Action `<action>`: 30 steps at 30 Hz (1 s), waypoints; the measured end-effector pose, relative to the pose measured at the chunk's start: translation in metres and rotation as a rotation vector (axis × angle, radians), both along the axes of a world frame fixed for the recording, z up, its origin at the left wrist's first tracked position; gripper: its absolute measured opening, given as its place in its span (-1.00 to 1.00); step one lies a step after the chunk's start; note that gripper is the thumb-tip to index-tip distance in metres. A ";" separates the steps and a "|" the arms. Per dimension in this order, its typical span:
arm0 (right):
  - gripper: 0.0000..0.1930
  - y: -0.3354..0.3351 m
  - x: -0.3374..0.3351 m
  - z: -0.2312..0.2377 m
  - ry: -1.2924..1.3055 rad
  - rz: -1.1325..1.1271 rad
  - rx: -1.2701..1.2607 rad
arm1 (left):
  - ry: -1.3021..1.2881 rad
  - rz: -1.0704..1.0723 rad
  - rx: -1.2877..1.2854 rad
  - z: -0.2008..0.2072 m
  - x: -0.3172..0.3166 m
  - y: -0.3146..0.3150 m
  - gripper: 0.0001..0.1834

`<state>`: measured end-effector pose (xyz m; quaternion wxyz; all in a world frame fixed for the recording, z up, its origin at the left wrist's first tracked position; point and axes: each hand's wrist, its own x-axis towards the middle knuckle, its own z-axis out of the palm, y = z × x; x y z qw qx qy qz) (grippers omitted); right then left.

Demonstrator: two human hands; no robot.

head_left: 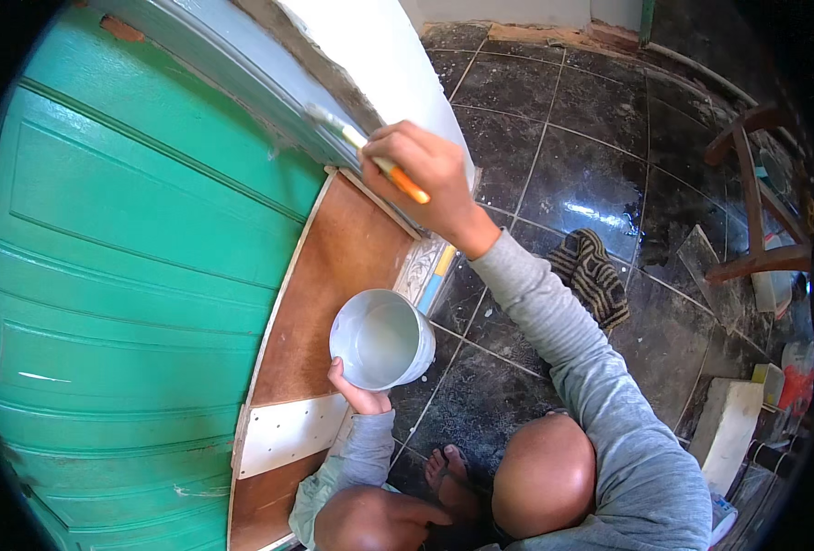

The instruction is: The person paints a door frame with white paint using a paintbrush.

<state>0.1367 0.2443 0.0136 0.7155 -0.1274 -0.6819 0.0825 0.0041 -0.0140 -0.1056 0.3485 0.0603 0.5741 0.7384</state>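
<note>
My right hand [425, 179] grips a paintbrush [370, 151] with an orange and yellow handle. Its bristles press against the grey door frame [242, 78] beside the white wall [379, 55]. My left hand [359, 393] holds the lower rim of a small pale bucket [381, 340] with light paint inside. The bucket hangs just above the brown threshold board [338, 275]. A green panelled door [122, 266] stands open at the left. I am crouched, with both knees and a bare foot at the bottom.
Dark glossy floor tiles [582, 174] spread to the right. A striped brown and black cloth [595, 271] lies on them. A wooden chair [756, 193] stands far right, with a white block [727, 427] and clutter below it. A white strip [292, 432] lies on the threshold.
</note>
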 end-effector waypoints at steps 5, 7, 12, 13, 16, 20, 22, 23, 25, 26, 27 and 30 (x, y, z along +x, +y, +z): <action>-0.83 -0.015 0.009 -0.080 -0.256 -0.120 -0.207 | -0.004 -0.041 0.045 0.002 0.003 0.000 -0.31; -0.83 -0.016 0.018 -0.075 -0.176 -0.132 -0.172 | -0.011 -0.046 0.028 -0.005 0.002 0.000 -0.31; -0.81 -0.011 0.004 -0.029 -0.035 -0.056 -0.036 | -0.006 -0.003 0.031 -0.002 -0.003 -0.001 -0.31; -0.82 -0.008 0.002 -0.048 -0.143 -0.077 -0.071 | -0.003 -0.009 0.027 -0.003 -0.004 -0.001 -0.31; -0.83 -0.020 0.010 -0.107 -0.347 -0.156 -0.217 | 0.008 -0.029 0.036 -0.001 -0.001 0.000 -0.31; -0.81 -0.028 0.013 -0.087 -0.102 -0.153 -0.112 | -0.002 -0.039 0.012 0.001 -0.002 -0.002 -0.30; -0.83 -0.025 0.003 -0.058 -0.058 -0.159 -0.105 | -0.001 -0.030 -0.007 -0.002 -0.005 -0.004 -0.29; -0.84 -0.019 -0.004 -0.053 -0.055 -0.141 -0.071 | 0.001 -0.014 -0.019 -0.004 -0.006 -0.003 -0.29; -0.85 -0.012 -0.009 -0.068 -0.157 -0.126 -0.053 | 0.011 -0.015 0.006 -0.003 -0.008 -0.002 -0.28; -0.85 -0.012 -0.008 -0.092 -0.157 -0.134 -0.050 | 0.016 -0.008 0.028 -0.004 -0.008 0.001 -0.28; -0.86 -0.015 -0.004 -0.118 -0.219 -0.137 -0.113 | 0.014 -0.016 0.028 -0.004 -0.005 0.004 -0.28; -0.85 -0.023 0.008 -0.131 -0.291 -0.099 -0.209 | 0.014 -0.017 0.039 0.001 -0.001 0.001 -0.28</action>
